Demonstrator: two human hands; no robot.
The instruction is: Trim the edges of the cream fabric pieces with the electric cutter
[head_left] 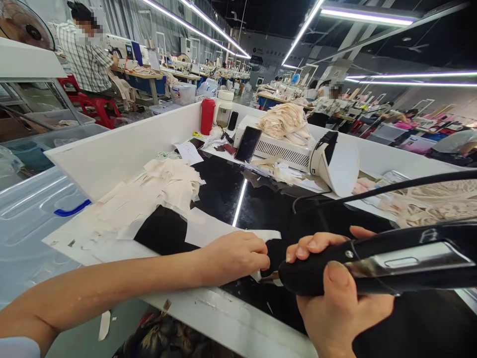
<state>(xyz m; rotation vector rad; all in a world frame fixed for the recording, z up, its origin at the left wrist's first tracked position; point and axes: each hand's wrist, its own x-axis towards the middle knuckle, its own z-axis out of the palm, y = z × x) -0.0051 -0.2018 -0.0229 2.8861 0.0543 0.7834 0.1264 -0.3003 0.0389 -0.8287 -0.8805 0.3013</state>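
The transparent storage box [33,219] with a blue handle [72,208] sits outside the left wall of the worktop [219,313]; its contents cannot be made out. Inside the far corner, a red tumbler [207,117] stands upright beside a clear jar [224,112] with a pale lid, which has something brownish low inside. Beyond the right wall lie coiled pale bands [439,201].

White walls bound the worktop at the left and back, and its front edge slants down to the right beneath the left forearm. A glossy black surface [223,186] lies bare in the middle, between the pile of cream fabric pieces [160,186] at the left and the slotted white case [286,151] at the back. A smartphone [248,144] leans against that case, and more cream fabric [285,122] is heaped on top.

The left hand [236,253] reaches in with its forearm across the front edge, fingers curled and pinching a white piece [257,275] close to the metal tip [274,280] of a black handheld tool [402,263]. The right hand [346,303] is wrapped around the tool, thumb on the near side and fingers over the top.
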